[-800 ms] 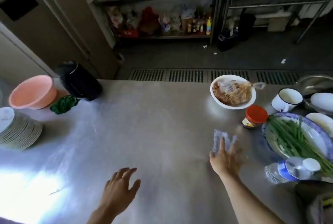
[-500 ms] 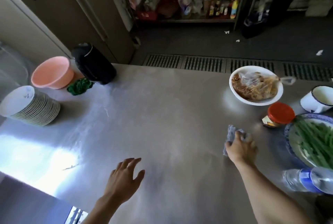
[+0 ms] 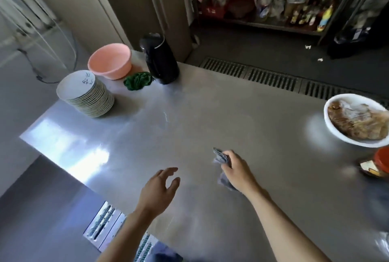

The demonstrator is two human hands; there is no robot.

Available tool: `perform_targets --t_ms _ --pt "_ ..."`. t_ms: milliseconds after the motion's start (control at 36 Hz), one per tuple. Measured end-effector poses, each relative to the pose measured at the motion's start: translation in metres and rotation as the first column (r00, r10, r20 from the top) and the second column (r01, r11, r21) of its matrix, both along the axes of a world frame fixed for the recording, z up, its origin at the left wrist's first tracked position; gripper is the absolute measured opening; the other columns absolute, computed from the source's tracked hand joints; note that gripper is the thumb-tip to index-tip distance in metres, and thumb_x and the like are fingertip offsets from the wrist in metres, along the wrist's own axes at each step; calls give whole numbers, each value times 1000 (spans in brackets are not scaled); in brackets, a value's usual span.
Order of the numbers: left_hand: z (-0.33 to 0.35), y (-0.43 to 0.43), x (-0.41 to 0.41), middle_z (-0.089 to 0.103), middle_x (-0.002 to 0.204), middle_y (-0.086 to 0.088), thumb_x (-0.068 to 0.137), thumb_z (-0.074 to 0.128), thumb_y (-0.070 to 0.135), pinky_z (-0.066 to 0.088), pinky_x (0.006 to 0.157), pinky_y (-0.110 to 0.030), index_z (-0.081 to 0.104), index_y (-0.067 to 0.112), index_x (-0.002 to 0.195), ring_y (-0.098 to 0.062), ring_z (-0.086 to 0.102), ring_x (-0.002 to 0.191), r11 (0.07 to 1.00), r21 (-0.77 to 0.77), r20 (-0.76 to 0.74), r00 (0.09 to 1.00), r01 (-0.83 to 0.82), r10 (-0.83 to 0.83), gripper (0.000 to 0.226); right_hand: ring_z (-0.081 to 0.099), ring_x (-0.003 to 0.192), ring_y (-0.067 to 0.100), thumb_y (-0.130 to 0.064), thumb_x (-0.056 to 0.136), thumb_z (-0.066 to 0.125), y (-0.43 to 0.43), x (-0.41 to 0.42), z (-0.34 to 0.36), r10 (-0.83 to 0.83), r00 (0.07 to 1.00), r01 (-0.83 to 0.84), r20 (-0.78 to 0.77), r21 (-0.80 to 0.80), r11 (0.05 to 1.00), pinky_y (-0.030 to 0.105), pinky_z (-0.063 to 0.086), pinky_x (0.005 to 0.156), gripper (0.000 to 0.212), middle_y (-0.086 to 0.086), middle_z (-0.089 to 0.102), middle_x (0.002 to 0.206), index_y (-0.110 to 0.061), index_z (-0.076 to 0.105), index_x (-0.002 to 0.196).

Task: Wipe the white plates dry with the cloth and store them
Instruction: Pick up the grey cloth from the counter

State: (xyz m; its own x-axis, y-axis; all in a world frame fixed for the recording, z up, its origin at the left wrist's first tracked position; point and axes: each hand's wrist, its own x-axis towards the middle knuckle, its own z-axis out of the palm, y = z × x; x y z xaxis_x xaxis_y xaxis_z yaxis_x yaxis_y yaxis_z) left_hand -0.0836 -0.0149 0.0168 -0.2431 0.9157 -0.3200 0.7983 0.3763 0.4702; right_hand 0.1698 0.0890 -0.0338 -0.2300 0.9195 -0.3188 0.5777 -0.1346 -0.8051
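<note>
Cloth [image 3: 220, 158] gripped in right hand [image 3: 236, 172]

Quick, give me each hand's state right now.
Left hand: open, holding nothing, above the steel counter.
Right hand: gripping the grey cloth.

A steel table [image 3: 210, 114] carried a black jug [image 3: 160, 59] at its far edge. Just left of the jug lay a crumpled green rag [image 3: 137, 80], with a pink basin [image 3: 109, 61] beyond it and a stack of white plates [image 3: 88, 97] further left. Well to the jug's right stood a white bowl [image 3: 325, 118] of bagged food and, nearer the camera, a red-lidded jar [image 3: 379, 165].
</note>
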Motion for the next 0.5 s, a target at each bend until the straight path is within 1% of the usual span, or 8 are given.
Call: perform_targets --t_ms 83,167,194,278,333,389,444,500 --pt "3 -13 -38 73 100 20 98 61 40 56 81 -26 69 38 118 7 68 89 993 33 135 984 -118 112 21 62 90 12 -22 90 53 -16 -74 20 40 993 -39 -111 16 999 30 49 81 18 -11 68 101 -31 59 105" --pt "6 -29 -90 72 88 23 98 63 36 46 65 -4 72 36 111 16 63 80 982 66 123 979 -174 165 16 61 86 7 -30 93 55 -31 -150 35 63 982 -56 -179 43 998 26 47 74 12 -12 66 95 -33 58 105" --pt "8 -33 -109 71 87 24 97 63 36 43 63 -3 72 36 110 17 63 79 979 75 106 978 -189 180 16 61 86 6 -33 93 55 -35 -174 38 63 979 -54 -196 48 997 26 48 74 12 -11 66 95 -33 58 105" --pt "13 -42 -172 71 89 21 97 60 39 53 70 -20 71 37 111 8 65 77 967 94 74 971 -236 229 17 62 87 10 -31 94 56 -46 -245 48 68 970 -56 -232 56 997 30 50 78 14 -8 66 96 -31 59 109" --pt "17 -49 -216 70 91 19 97 58 41 56 74 -28 71 37 110 4 65 79 957 114 65 963 -268 262 18 61 84 6 -30 91 54 -54 -289 56 64 965 -56 -256 37 998 24 48 75 17 -12 65 92 -34 60 106" --pt "18 -55 -256 67 91 21 97 57 44 57 76 -30 70 38 109 3 64 80 950 130 61 959 -283 277 19 59 77 3 -31 84 50 -62 -328 61 32 959 -31 -281 6 999 25 49 72 19 -15 65 85 -36 60 100" --pt "17 -60 -292 65 90 24 97 55 47 56 76 -29 68 41 108 4 63 81 945 149 51 956 -292 288 18 60 76 10 -28 84 52 -67 -365 64 6 959 -13 -282 -22 1000 33 53 73 19 -12 66 82 -33 61 99" --pt "18 -64 -324 65 89 25 97 56 46 54 74 -28 68 41 107 3 63 80 935 169 69 950 -311 304 17 63 82 10 -19 88 60 -70 -397 63 9 970 -11 -245 -7 1000 29 52 77 17 -15 67 87 -32 61 99"
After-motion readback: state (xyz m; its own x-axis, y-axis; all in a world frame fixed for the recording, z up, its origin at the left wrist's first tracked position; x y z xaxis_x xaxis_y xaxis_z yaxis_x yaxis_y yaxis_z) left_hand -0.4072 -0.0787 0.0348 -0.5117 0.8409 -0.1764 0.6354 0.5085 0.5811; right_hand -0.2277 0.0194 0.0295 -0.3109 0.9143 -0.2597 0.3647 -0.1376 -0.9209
